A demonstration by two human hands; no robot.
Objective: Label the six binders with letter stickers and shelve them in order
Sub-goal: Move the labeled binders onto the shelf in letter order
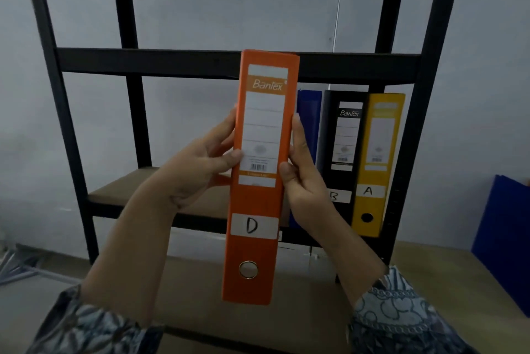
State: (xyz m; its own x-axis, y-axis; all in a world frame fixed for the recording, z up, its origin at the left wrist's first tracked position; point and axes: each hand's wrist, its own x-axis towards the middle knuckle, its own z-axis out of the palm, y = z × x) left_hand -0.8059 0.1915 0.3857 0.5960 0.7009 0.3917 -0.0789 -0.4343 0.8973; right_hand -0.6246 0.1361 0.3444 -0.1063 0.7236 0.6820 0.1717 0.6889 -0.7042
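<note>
Pale walls stand behind a black metal shelving unit (94, 135) with brown boards, and it fills most of the view. On its middle shelf (120, 190), at the right end, three binders stand upright with spines outward: a yellow binder (375, 164) marked A against the right post, a black binder (342, 141) marked B touching it on the left, and a blue binder (309, 121) next in the row, its label hidden behind the person's right hand (304, 178).

In front of the shelf the person holds an orange binder (258, 181) upright in the air, its spine facing the camera and bearing a white sticker (253, 226) with the letter D. The left hand (198, 170) clamps the left edge of the spine, thumb across the front, and the right hand presses against the right edge, fingers wrapped behind; both grips are closed firmly on this binder.

The step in hand appears to be shelving the fourth binder, so labelling of this one is finished. The row seems to run from right to left, so D belongs just left of the blue binder, where the board is bare. The next move calls for carrying the binder forward under the upper rail (172, 62), setting its foot on the board, and sliding it in snug against the blue one without tipping the row. Two more binders would remain; neither is in sight.
</note>
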